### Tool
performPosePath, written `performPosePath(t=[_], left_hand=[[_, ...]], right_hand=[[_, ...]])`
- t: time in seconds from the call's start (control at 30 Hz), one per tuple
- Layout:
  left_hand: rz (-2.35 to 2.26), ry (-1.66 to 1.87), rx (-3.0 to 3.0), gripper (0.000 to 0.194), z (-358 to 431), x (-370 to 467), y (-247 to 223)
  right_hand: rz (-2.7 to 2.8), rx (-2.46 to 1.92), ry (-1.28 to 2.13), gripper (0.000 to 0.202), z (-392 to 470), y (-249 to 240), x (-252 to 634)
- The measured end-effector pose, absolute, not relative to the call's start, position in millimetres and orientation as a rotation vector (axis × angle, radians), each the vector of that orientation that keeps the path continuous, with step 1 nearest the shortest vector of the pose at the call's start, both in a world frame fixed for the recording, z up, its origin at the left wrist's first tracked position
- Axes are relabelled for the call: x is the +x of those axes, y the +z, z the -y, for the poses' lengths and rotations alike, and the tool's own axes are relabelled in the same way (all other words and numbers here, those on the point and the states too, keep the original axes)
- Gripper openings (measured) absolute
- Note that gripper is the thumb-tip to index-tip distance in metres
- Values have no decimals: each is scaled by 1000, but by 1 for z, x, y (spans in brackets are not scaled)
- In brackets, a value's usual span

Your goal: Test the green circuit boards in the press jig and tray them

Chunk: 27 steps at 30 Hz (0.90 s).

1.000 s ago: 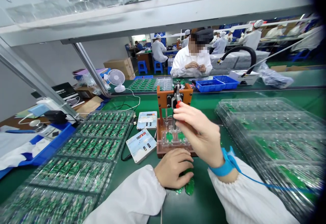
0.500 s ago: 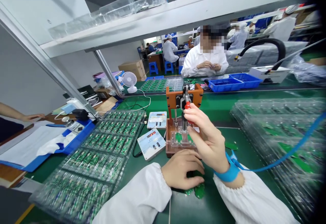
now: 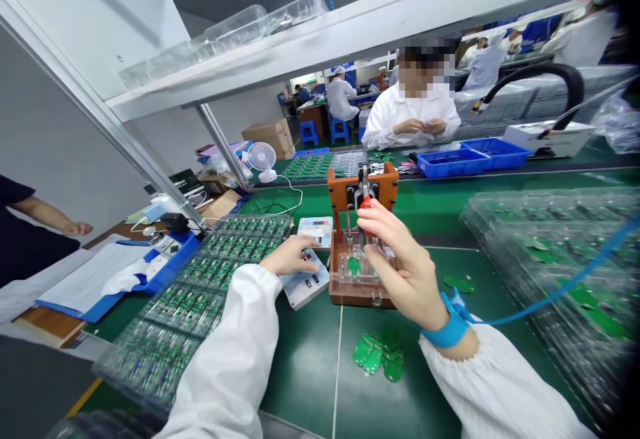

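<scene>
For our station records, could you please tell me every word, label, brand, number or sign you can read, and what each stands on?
No text is clearly legible.
Farther pale-blue-and-white rectangular box: lit digits, too small and blurred to read.
Nearer pale-blue-and-white rectangular box: display partly covered by the left hand, digits unreadable; other print too small.

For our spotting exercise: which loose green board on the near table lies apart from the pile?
The single board right of the right hand, by the clear trays; the others lie bunched together.

Right fingers (image 3: 386, 221) touch a red handle (image 3: 366, 204); left fingers (image 3: 303, 242) hover over a display box (image 3: 300, 290); green boards (image 3: 371, 360) lie overlapping.
</scene>
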<state>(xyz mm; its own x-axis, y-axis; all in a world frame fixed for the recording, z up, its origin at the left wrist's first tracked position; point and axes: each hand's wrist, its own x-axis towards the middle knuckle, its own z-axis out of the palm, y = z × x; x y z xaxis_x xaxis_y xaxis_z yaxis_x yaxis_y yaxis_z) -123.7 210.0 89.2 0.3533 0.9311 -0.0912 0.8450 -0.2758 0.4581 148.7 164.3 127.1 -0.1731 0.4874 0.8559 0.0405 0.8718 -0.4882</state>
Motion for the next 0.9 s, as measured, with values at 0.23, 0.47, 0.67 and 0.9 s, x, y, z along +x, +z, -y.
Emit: performPosePath(t=[0.23,0.47,0.67,0.9], left_hand=[[-1709,-404,2250,117,-239,-125,76],[-1640,-488,2292,119,-244,-123,79],[-1635,-507,2292,121,-245,-121,76],[-1621,-477,2257,123,-243,-125,77]], right_hand=[[1715,-403,401,57,-163,128,149],[1721,-400,394,57,-163,129,150],[1717,-401,397,56,-165,129,150],[1709,-390,402,57,-165,129,149]])
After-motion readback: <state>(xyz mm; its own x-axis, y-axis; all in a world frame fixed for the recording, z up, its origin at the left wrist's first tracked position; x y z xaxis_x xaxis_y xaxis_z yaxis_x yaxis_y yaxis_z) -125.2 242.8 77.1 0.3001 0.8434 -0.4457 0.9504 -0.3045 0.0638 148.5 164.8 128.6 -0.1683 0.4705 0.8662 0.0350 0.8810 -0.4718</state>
